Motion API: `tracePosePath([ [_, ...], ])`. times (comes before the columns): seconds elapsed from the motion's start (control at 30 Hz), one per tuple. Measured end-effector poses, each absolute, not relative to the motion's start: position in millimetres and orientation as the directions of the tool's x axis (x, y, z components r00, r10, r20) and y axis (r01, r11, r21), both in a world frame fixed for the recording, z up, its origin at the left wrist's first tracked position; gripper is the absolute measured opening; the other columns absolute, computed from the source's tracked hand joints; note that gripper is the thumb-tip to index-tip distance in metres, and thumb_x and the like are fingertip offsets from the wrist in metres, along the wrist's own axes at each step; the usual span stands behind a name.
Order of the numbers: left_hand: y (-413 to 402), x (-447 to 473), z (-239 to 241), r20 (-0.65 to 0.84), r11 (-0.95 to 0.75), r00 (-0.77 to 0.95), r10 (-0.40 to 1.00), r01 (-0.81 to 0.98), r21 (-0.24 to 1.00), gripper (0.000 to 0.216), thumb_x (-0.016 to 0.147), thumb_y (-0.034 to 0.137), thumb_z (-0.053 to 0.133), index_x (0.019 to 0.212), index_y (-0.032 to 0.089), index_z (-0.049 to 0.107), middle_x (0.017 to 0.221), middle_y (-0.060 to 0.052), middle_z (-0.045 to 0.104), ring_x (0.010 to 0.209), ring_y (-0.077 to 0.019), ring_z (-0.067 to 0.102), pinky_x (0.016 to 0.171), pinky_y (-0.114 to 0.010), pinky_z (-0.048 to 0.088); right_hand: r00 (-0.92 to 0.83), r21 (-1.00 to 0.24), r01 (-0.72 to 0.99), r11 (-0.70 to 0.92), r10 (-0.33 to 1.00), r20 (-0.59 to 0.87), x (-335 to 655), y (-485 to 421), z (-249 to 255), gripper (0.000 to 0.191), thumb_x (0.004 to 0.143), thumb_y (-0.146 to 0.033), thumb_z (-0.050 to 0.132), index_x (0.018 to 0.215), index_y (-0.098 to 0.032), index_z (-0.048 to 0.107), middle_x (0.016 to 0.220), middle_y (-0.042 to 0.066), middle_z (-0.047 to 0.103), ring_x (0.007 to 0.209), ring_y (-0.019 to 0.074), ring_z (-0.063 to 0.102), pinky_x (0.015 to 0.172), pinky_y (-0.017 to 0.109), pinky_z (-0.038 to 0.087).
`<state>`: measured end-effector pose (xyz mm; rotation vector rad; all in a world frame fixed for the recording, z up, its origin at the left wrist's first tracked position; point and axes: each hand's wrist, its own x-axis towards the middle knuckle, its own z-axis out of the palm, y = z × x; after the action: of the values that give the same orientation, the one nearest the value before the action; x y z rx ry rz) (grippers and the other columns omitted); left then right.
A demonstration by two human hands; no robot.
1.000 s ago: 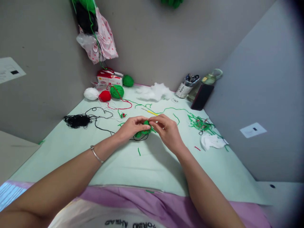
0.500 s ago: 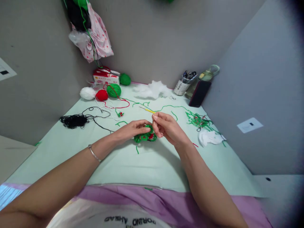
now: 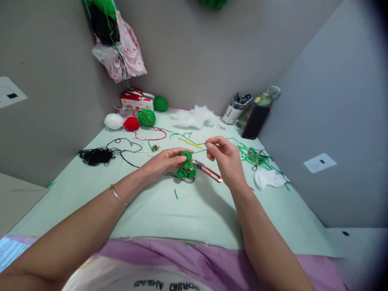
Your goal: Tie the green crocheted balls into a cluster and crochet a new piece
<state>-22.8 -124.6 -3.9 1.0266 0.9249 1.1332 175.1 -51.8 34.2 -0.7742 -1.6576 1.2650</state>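
Observation:
My left hand (image 3: 165, 163) is closed on a small green crocheted piece (image 3: 187, 171) with round knobs and touches of red. From its top a taut strand of green yarn (image 3: 199, 151) runs to my right hand (image 3: 222, 153). There, thumb and forefinger pinch what looks like a thin needle, its sliver showing above the fingertips. Orange-handled thread snips (image 3: 211, 173) lie on the table just right of the crocheted piece. Behind the hands rests a yellow crochet hook (image 3: 193, 144). Black yarn loops beneath the crocheted piece.
Balls of white (image 3: 113, 121), red (image 3: 131, 124) and green yarn (image 3: 146, 117) sit at the back left, near a black yarn bundle (image 3: 95, 156). White stuffing (image 3: 195, 117) lies at the back. Rightward are a phone (image 3: 256, 122), a pen cup (image 3: 233, 113) and green yarn scraps (image 3: 253, 155).
My right hand has moved away to the right, stretching the green strand. The crocheted piece has turned more upright in my left hand, and the snips are now visible.

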Motion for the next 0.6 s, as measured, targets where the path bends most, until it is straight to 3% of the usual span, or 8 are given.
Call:
tracePosePath([
  [0.2, -123, -27, -2, -0.011, 0.044, 0.123, 0.992, -0.269, 0.962, 0.040, 0.081, 0.042, 0.077, 0.116, 0.025, 0.074, 0.111, -0.009, 0.072, 0.098, -0.0208, 0.067, 0.089, -0.033, 0.050, -0.447, -0.711, 0.254, 0.656, 0.732, 0.515, 175, -63, 33, 0.011, 0.092, -0.023, 0.062, 0.087, -0.021, 0.071, 0.076, 0.001, 0.057, 0.061, 0.0126, 0.045, 0.060, 0.030, 0.036],
  [0.6, -126, -29, 5, -0.031, 0.045, 0.065, 0.997, -0.221, 0.974, 0.040, 0.082, 0.039, 0.076, 0.119, 0.024, 0.072, 0.109, -0.007, 0.068, 0.099, -0.0205, 0.061, 0.092, -0.036, 0.048, -0.625, -0.611, 0.324, 0.722, 0.649, 0.435, 174, -70, 33, 0.013, 0.093, -0.019, 0.059, 0.086, -0.020, 0.070, 0.073, 0.000, 0.057, 0.060, 0.0110, 0.047, 0.062, 0.027, 0.037],
])
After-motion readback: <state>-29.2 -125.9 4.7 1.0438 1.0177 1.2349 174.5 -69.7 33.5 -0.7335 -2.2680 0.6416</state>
